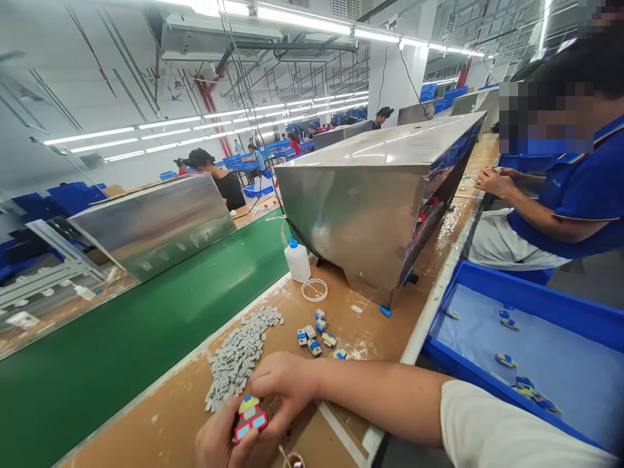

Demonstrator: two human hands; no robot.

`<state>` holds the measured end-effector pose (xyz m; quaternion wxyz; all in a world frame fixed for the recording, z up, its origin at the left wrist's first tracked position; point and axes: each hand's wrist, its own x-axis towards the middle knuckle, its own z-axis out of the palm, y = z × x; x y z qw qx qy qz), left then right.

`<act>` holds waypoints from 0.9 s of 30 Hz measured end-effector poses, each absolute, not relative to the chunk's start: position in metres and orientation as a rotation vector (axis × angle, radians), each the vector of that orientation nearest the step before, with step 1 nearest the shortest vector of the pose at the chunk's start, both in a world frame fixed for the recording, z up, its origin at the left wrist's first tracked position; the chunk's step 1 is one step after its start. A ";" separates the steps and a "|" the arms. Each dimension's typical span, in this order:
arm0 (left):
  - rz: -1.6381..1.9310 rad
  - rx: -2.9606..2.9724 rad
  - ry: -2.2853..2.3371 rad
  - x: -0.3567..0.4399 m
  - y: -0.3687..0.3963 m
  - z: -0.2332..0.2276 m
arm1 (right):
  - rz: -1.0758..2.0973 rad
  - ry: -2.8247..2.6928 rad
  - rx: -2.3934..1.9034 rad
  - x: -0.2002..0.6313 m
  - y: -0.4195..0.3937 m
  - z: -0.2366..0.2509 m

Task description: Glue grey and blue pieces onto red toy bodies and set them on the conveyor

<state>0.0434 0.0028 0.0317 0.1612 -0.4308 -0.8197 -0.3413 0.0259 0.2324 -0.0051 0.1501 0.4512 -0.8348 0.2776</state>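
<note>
Low in the view, my left hand (219, 434) is closed around a small toy vehicle (250, 419) with a red end, light blue window panels and grey and yellow parts. My right hand (290, 383) reaches in from the right, with curled fingers and thumb at the toy's upper and right sides. Just beyond my hands lies a heap of small grey pieces (238, 351). To its right sit several small blue, grey and yellow toy vehicles (314, 346). A small round cup (294, 460) with a thin stick in it is partly cut off at the bottom edge.
A white squeeze bottle (297, 261) with a blue cap and a white ring (314, 290) stand before a large metal hood (355, 214). Left runs a green conveyor belt (170, 312). At right, a blue bin (580, 364) holds several toys; a person in blue (575, 188) sits beyond.
</note>
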 end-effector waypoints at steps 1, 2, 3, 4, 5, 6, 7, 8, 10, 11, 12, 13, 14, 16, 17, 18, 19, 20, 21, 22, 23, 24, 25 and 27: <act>-0.973 -1.233 -2.340 0.044 0.004 0.031 | 0.803 -2.395 1.296 0.026 0.232 -0.006; -0.971 -1.231 -2.338 0.045 0.006 0.030 | 0.812 -2.391 1.290 0.026 0.233 -0.007; -0.969 -1.224 -2.332 0.046 0.007 0.029 | 0.824 -2.382 1.285 0.026 0.233 -0.008; -0.967 -1.209 -2.327 0.048 0.008 0.028 | 0.837 -2.369 1.280 0.026 0.233 -0.009; -0.966 -1.187 -2.320 0.049 0.009 0.026 | 0.849 -2.354 1.280 0.027 0.234 -0.009; -0.968 -1.165 -2.313 0.051 0.010 0.024 | 0.858 -2.341 1.280 0.027 0.234 -0.010; -0.971 -1.146 -2.303 0.052 0.011 0.022 | 0.861 -2.329 1.282 0.027 0.234 -0.010; -0.977 -1.136 -2.292 0.053 0.012 0.020 | 0.858 -2.322 1.286 0.028 0.235 -0.010; -0.993 -1.141 -2.260 0.054 0.013 0.016 | 0.834 -2.324 1.294 0.028 0.235 -0.011; -0.997 -1.147 -2.250 0.054 0.013 0.014 | 0.821 -2.328 1.295 0.029 0.234 -0.011; -0.998 -1.148 -2.250 0.054 0.013 0.013 | 0.813 -2.327 1.287 0.029 0.234 -0.012; -0.994 -1.145 -2.260 0.054 0.013 0.012 | 0.810 -2.323 1.277 0.030 0.234 -0.014; -0.988 -1.137 -2.275 0.054 0.013 0.011 | 0.809 -2.317 1.265 0.030 0.234 -0.015; -0.972 -1.129 -2.295 0.054 0.013 0.009 | 0.809 -2.308 1.255 0.031 0.234 -0.018; -0.970 -1.136 -2.288 0.054 0.014 0.009 | 0.810 -2.303 1.257 0.032 0.234 -0.018; -0.973 -1.143 -2.274 0.054 0.014 0.008 | 0.814 -2.296 1.261 0.033 0.234 -0.018; -0.980 -1.148 -2.259 0.053 0.014 0.007 | 0.822 -2.287 1.260 0.034 0.235 -0.017; -0.991 -1.150 -2.246 0.053 0.015 0.005 | 0.835 -2.273 1.253 0.035 0.235 -0.017; -1.006 -1.148 -2.240 0.053 0.015 0.004 | 0.851 -2.256 1.247 0.036 0.236 -0.016; -1.021 -1.145 -2.243 0.053 0.015 0.002 | 0.867 -2.239 1.241 0.037 0.236 -0.015; -1.035 -1.139 -2.252 0.052 0.016 0.001 | 0.882 -2.224 1.235 0.038 0.236 -0.014; -1.046 -1.139 -2.261 0.052 0.016 -0.001 | 0.895 -2.212 1.229 0.039 0.236 -0.013; -1.053 -1.138 -2.272 0.052 0.016 -0.002 | 0.905 -2.205 1.226 0.039 0.236 -0.013; -1.062 -1.133 -2.286 0.053 0.015 -0.003 | 0.904 -2.211 1.221 0.040 0.236 -0.013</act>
